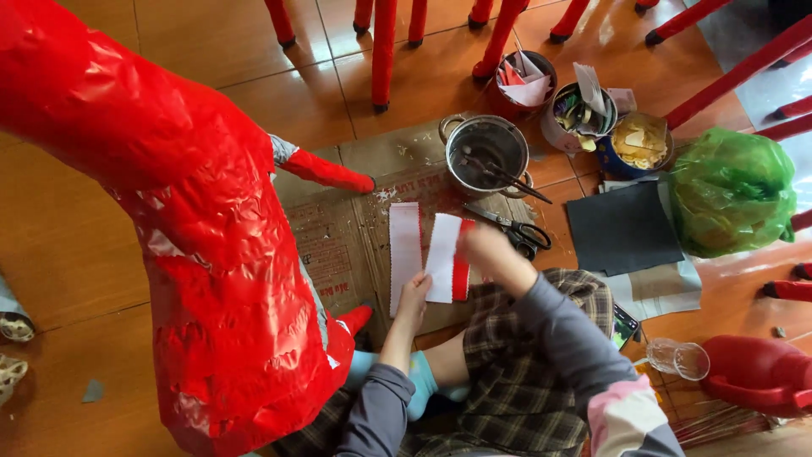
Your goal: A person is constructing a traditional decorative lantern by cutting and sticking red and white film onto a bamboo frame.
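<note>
My left hand [414, 296] pinches the lower edge of a white paper strip backed with red [445, 258]. My right hand [486, 247] grips the same strip from the right side. Another white fringed paper strip [405, 250] lies flat on the cardboard sheet [338, 245] just left of the held one. A big red paper-covered figure [194, 220] fills the left of the view, close to my left arm. Black-handled scissors [512, 227] lie just beyond my right hand.
A metal pot with sticks in it [486, 152] stands behind the scissors. Tins of scraps [584, 114], a green plastic bag [732, 190], dark paper sheets [622, 228], a glass [679, 357] and red chair legs [385, 51] surround the spot on the wooden floor.
</note>
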